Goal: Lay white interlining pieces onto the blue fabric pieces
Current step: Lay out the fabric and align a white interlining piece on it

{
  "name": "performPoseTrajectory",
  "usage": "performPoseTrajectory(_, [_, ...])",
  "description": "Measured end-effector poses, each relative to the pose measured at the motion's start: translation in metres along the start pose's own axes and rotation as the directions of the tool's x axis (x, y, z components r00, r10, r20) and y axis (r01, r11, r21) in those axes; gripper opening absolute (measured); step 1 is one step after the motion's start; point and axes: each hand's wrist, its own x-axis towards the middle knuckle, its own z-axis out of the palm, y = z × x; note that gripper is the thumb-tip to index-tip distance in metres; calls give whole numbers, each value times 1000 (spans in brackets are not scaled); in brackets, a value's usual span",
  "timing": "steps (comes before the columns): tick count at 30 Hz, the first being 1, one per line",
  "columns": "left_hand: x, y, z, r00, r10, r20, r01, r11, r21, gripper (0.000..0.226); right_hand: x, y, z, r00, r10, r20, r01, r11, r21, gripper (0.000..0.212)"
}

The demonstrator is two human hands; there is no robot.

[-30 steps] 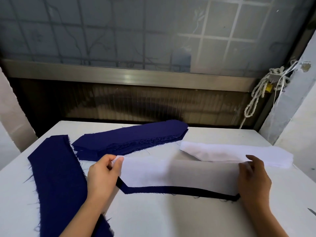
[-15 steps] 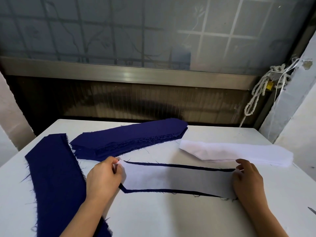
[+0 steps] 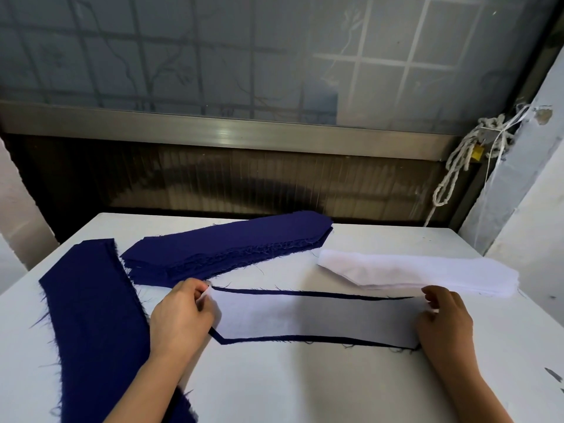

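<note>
A white interlining piece [image 3: 314, 319] lies flat on a blue fabric piece [image 3: 305, 294], whose dark edge shows as a thin border along its far and near sides. My left hand [image 3: 183, 315] pinches the interlining's left end between thumb and curled fingers. At the right end, my right hand [image 3: 442, 315] holds the interlining with bent fingers. A stack of blue fabric pieces [image 3: 225, 248] sits behind on the left. A stack of white interlining pieces [image 3: 427, 273] lies behind on the right.
A long blue fabric strip [image 3: 91, 325] runs down the left side of the white table [image 3: 305, 386]. A wall and frosted window stand past the far edge. A knotted white rope [image 3: 457, 166] hangs at the right.
The interlining has come down from a raised hold and now lies on the blue piece. Both hands moved slightly away from me and stayed at its two ends.
</note>
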Motion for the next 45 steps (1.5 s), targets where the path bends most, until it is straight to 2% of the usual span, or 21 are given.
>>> performPoseTrajectory(13, [-2, 1, -1, 999, -32, -2, 32, 999, -40, 13, 3, 1, 2, 1000, 14, -2, -14, 998, -54, 33])
performPoseTrajectory(16, [-2, 0, -1, 998, -52, -25, 50, 994, -100, 24, 2, 1, 3, 1000, 16, -10, -17, 996, -85, 34])
performPoseTrajectory(18, [-1, 0, -2, 996, -78, -41, 72, 989, -131, 30, 1, 0, 3, 1000, -6, -25, 2, 989, -147, 35])
performPoseTrajectory(22, [0, -2, -1, 995, -86, -49, 77, 982, -170, 30, -3, -7, 5, 988, -145, -51, 117, 925, -361, 28])
performPoseTrajectory(25, [-1, -2, -1, 995, -79, -53, 70, 984, -165, 22, 2, -14, 12, 970, -244, 18, 231, 891, -390, 23])
performPoseTrajectory(28, [0, -1, 1, 995, -78, -60, 68, 986, -152, 10, 22, -28, 26, 941, -291, 175, 333, 892, -306, 21])
performPoseTrajectory(33, [0, -2, 2, 998, -59, -38, 54, 991, -121, 4, 58, -55, 57, 843, -359, 401, 476, 844, -247, 23])
performPoseTrajectory(35, [0, -3, 1, 999, -45, -28, 42, 993, -111, 7, 65, -62, 65, 823, -382, 420, 517, 811, -273, 20])
performPoseTrajectory(39, [0, -3, 1, 1000, -30, -10, 29, 995, -93, 10, 70, -72, 71, 824, -323, 465, 531, 725, -439, 14])
performPoseTrajectory(45, [0, -3, 2, 1000, -21, 0, 21, 995, -95, 8, 68, -66, 68, 863, -301, 405, 479, 742, -469, 13])
